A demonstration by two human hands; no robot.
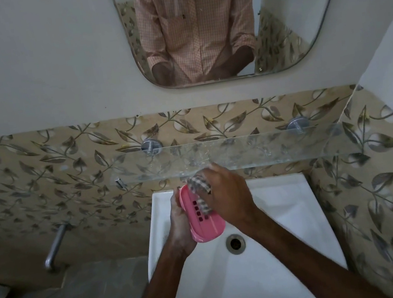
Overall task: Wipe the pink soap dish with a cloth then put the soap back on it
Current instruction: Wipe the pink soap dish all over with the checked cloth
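I hold the pink soap dish [205, 221] over the white sink [289, 211], my left hand [180, 227] curled round its left long edge from underneath. Its long axis runs from the back rim of the sink, up left, down toward the drain [235, 244], and the near end hangs just beside that hole. The slotted face is tilted up and to my right, a row of dark slots along the middle. My right hand [228, 195] grips a checked cloth [197, 184], pressing it on the far half of the dish. The front edge of the glass shelf [279, 146] sits close above my right knuckles. The basin lies open below and to the right.
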